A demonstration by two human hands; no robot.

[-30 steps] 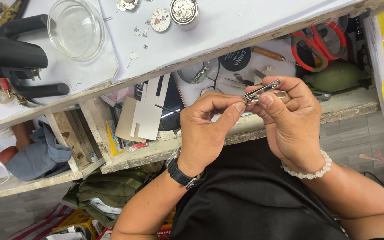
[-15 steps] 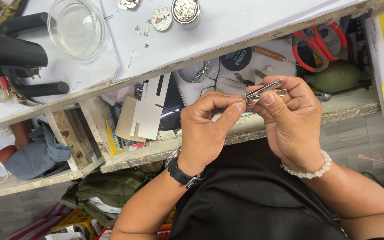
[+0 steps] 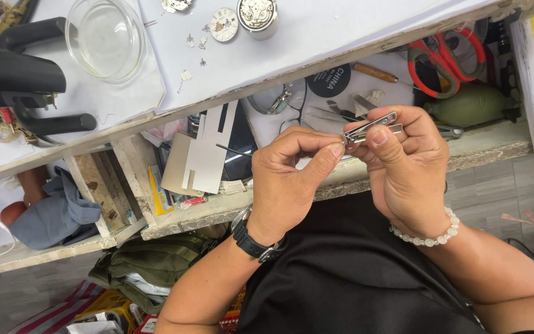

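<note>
The right hand (image 3: 406,170) pinches a metal nail clipper (image 3: 371,127) against the left hand (image 3: 295,176), whose fingers curl inward. At eleven o'clock, a glass bowl (image 3: 105,38) looks empty.

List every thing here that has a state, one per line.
nail clipper: pinched in right hand, lever raised
left hand: fingertip at the clipper's jaws
glass dish: upright, looks empty
drawer: open, cluttered
red-handled scissors: lying in drawer, closed
</note>
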